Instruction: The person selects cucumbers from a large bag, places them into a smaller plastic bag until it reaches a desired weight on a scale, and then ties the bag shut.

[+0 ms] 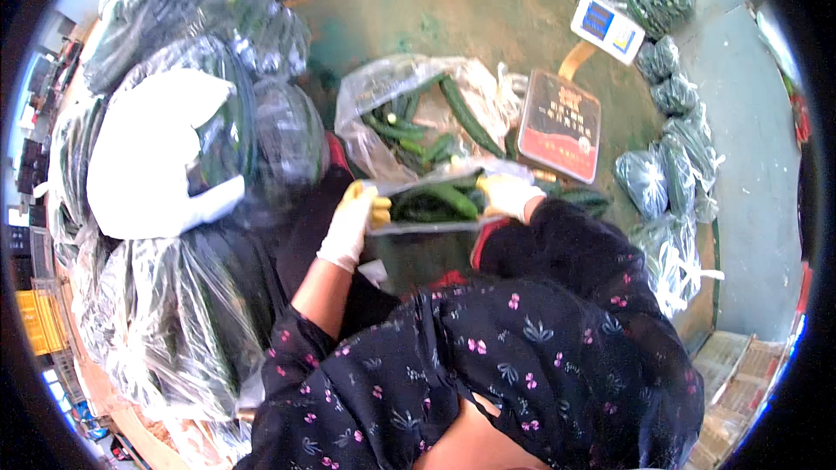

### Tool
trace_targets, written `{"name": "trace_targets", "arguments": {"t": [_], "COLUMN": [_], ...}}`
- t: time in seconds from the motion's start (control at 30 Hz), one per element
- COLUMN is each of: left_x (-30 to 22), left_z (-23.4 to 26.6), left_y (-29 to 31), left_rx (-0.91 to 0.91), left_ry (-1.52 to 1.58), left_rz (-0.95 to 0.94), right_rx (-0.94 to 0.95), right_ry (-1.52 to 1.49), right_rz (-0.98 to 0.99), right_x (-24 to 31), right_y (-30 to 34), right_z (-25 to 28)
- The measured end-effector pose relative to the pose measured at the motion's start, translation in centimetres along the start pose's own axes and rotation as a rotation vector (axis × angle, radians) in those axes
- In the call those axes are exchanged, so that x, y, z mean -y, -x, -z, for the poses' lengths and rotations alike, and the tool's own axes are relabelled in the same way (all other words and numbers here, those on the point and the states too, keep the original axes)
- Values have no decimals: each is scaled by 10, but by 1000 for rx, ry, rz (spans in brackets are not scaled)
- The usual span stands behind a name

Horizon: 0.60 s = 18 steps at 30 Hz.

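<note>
Both my hands wear white gloves with yellow palms and fingers. My left hand (352,219) is closed on the left edge of a clear plastic bag (427,227), and my right hand (509,196) is closed on its right edge. Green cucumbers (453,198) lie together inside this bag, stretched between the hands just in front of my body. Right behind it, a larger clear bag (359,97) lies open on the floor, with several long cucumbers (468,117) loose in it.
A weighing scale (560,126) with a raised display (608,28) stands right of the open bag. Big filled plastic bags (187,322) are heaped along my left, with a white sheet (152,157) over some. Smaller tied bags (643,181) line the wall (753,174) at right.
</note>
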<state>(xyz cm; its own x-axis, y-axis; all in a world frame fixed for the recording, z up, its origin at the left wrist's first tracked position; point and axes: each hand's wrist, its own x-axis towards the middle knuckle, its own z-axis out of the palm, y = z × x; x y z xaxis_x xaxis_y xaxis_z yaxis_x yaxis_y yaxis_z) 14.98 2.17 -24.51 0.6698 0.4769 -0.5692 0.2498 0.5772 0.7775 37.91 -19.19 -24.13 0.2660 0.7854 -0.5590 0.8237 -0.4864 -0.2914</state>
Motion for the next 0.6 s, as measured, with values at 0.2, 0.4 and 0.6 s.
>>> {"name": "trace_targets", "arguments": {"t": [0.2, 0.4, 0.6], "left_x": [-2, -6, -22], "left_z": [-12, -4, -29], "left_y": [5, 2, 1], "left_rx": [6, -33, 45], "left_ry": [2, 48, -8], "left_rz": [28, 25, 70], "right_rx": [25, 39, -198], "right_ry": [-279, -953, -846], "right_rz": [356, 138, -139], "right_x": [46, 55, -14], "right_y": [-50, -115, -219], "right_z": [11, 57, -2]}}
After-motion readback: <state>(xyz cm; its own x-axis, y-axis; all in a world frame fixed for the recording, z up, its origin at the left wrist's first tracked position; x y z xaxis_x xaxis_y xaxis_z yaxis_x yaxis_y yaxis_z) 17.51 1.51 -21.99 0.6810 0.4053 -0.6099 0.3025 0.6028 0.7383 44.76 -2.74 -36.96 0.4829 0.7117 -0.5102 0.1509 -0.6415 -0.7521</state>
